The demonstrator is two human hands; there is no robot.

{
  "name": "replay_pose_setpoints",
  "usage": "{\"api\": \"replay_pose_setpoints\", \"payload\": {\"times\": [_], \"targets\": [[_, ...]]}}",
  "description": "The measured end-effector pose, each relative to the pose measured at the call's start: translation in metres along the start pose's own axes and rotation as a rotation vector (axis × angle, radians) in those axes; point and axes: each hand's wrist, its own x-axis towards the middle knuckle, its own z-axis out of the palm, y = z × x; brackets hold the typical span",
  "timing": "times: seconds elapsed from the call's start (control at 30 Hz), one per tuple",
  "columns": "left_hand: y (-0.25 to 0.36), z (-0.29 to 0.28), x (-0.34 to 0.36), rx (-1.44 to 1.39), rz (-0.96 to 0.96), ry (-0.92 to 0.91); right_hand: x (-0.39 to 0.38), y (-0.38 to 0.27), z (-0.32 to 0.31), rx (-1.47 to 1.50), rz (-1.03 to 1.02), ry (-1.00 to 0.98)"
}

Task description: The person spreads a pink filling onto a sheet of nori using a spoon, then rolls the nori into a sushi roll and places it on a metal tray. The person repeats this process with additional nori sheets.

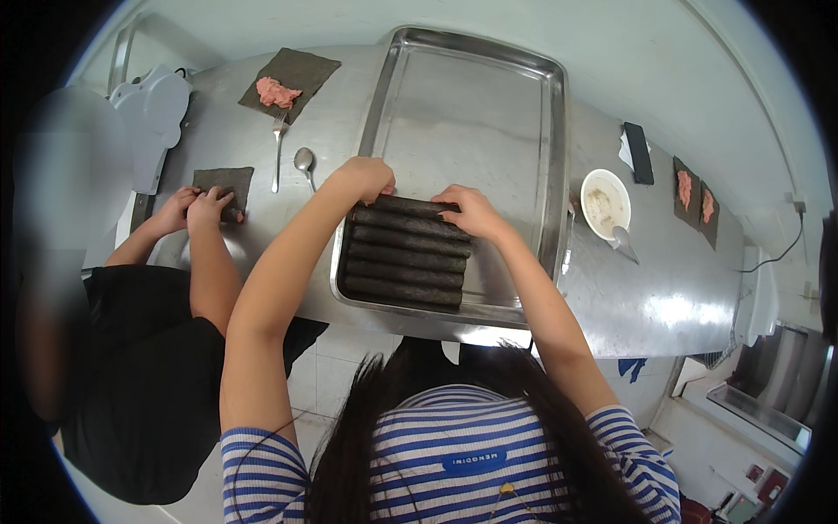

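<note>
Roll [415, 206], dark, in tray [476, 105] between hands: right hand [469, 212] pinches one end; left hand [375, 181] curls at the other, grip hidden. Matching rolls [406, 264] lie bodyward of both; uneven pressing could split it.

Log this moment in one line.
Left hand: at left end of far roll; right hand: at its right end; dark rolls: in metal tray

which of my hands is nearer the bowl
Right. Your right hand is left of the bowl, at the far roll's right end; your left hand is farther left, at that roll's left end.
</note>
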Motion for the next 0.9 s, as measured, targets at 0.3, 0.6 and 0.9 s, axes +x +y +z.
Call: {"api": "replay_pose_setpoints", "payload": {"times": [0.3, 0.6, 0.9], "targets": [[-0.001, 0.004, -0.002, 0.004, 0.013, 0.057, -0.021, 0.003, -0.024, 0.046, 0.088, -0.036], [-0.002, 0.001, 0.001, -0.04, -0.008, 0.012, -0.025, 0.004, -0.022, 0.092, 0.14, -0.052], [-0.024, 0.027, 0.012, 0.054, 0.032, 0.102, -0.017, 0.003, -0.005, -0.175, -0.022, 0.029]]}}
